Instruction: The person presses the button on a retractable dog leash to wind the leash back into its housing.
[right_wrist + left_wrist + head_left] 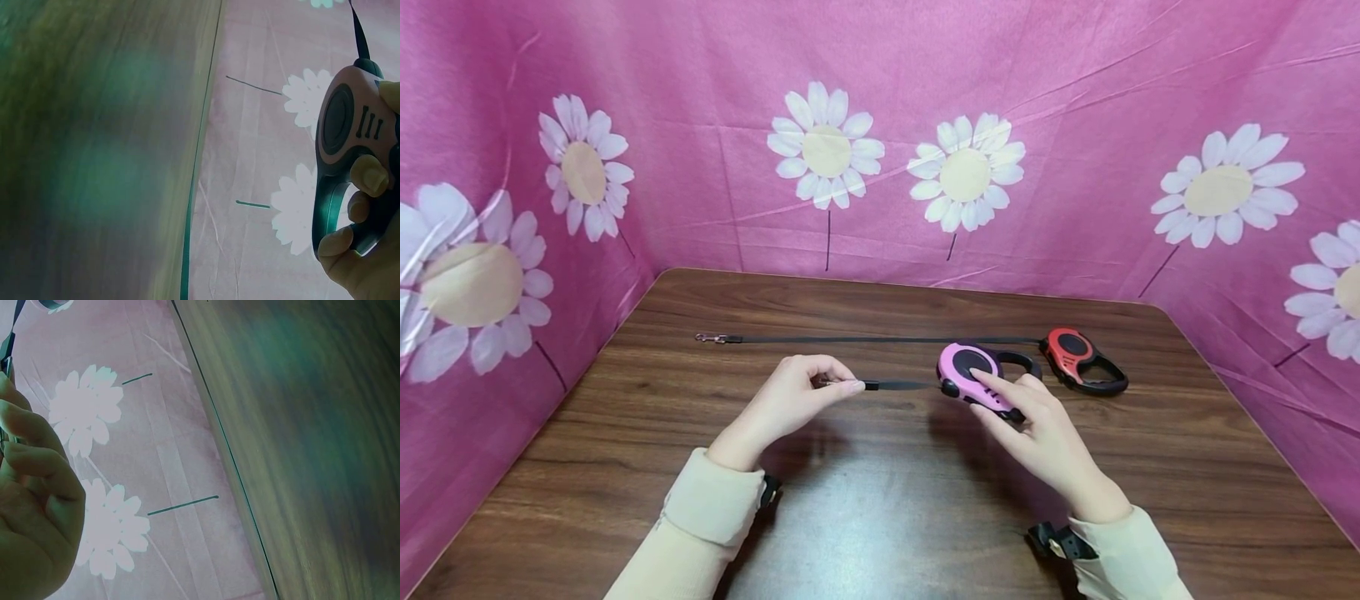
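My right hand [1041, 433] grips a pink and black retractable dog leash [952, 362], its fingers curled through the handle loop in the right wrist view. A short length of black strap [906, 385] runs out of the casing toward the left. At its far end my left hand [797, 400] pinches the strap's end fitting between thumb and fingers. Most of that metal fitting is hidden by the fingers; a bit of it [7, 365] shows in the left wrist view. Both hands are above the wooden table.
Behind the hands, a red and black retractable leash [1058, 348] lies at the right of the table [865, 517]. Its black strap [850, 339] stretches left along the tabletop to a metal snap clip [709, 338]. Pink cloth [895, 42] with white daisies surrounds the table's back and sides.
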Motion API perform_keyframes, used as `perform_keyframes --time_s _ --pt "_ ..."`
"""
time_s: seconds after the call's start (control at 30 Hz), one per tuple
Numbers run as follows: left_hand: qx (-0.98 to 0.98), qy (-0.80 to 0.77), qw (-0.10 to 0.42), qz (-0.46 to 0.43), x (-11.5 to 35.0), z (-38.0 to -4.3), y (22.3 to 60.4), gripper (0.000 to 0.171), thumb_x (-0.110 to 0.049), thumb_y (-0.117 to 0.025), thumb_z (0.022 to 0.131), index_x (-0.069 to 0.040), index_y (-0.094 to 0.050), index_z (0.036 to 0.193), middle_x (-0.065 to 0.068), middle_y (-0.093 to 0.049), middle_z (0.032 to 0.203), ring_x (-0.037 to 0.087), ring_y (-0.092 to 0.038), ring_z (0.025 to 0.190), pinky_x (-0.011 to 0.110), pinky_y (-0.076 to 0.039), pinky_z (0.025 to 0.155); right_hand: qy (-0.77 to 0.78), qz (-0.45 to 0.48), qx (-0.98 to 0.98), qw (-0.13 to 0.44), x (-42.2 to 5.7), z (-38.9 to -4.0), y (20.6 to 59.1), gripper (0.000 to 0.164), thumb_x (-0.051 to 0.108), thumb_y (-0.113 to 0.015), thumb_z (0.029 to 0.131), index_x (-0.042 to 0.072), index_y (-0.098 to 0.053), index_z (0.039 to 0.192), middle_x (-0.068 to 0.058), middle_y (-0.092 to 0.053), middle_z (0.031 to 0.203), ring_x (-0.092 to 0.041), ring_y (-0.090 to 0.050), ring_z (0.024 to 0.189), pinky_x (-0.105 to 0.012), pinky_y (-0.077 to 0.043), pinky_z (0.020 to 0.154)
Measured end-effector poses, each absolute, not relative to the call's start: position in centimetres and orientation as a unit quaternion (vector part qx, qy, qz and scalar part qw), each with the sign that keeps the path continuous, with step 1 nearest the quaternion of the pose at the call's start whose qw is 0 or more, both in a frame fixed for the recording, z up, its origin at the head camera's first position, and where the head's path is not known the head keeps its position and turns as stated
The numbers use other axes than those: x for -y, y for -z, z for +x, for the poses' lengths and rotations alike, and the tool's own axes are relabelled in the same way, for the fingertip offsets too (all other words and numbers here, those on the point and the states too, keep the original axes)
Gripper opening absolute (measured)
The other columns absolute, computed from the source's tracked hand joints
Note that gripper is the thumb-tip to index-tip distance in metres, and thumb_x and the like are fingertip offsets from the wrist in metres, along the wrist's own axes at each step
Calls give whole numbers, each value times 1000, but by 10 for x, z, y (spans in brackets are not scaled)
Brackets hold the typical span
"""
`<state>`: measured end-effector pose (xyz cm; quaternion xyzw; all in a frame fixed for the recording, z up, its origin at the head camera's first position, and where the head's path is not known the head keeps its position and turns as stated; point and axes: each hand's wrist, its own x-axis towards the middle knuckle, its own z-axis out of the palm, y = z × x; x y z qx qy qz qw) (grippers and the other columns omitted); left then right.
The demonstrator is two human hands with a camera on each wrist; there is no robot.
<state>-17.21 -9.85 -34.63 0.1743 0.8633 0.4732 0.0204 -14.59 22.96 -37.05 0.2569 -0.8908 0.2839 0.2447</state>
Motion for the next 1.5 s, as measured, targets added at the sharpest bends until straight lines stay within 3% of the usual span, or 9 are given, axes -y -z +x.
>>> perform_keyframes --time_s 0.4,0.73,0.93,1.27,1.5 --pt "-863 -471 24 182 94 -172 351 16 -34 -74 88 -17 -76 88 -5 -69 78 9 -53 68 25 -46 64 -271 252 899 236 -221 -142 372 48 14 -82 79 22 -69 125 10 -48 77 -1 -38 74 -15 -32 62" --pt "-867 -460 35 191 91 -171 348 11 -35 -75 87 -25 -78 89 4 -72 79 9 -51 63 24 -43 59 -274 273 889 247 -215 -142 374 50 14 -83 77 22 -70 124 12 -45 75 -1 -36 73 -14 -30 62" --pt "-869 -451 48 196 87 -172 349 10 -35 -74 88 -26 -78 92 -7 -73 81 8 -53 65 24 -46 61 -276 291 882 249 -213 -142 374 50 13 -83 76 21 -70 124 12 -43 74 -1 -35 72 -13 -29 61" --pt "-870 -431 70 229 81 -170 351 18 -35 -69 92 -20 -77 98 -2 -72 75 20 -68 74 27 -48 74 -268 313 879 239 -207 -139 377 47 16 -83 77 19 -71 122 16 -50 74 -2 -38 74 -14 -29 64" --pt "-876 -411 64 246 80 -170 355 20 -37 -68 93 -21 -77 99 -5 -72 76 7 -63 69 25 -48 72 -260 336 870 251 -202 -139 379 43 18 -82 79 17 -72 120 17 -47 70 -3 -38 72 -14 -29 65"
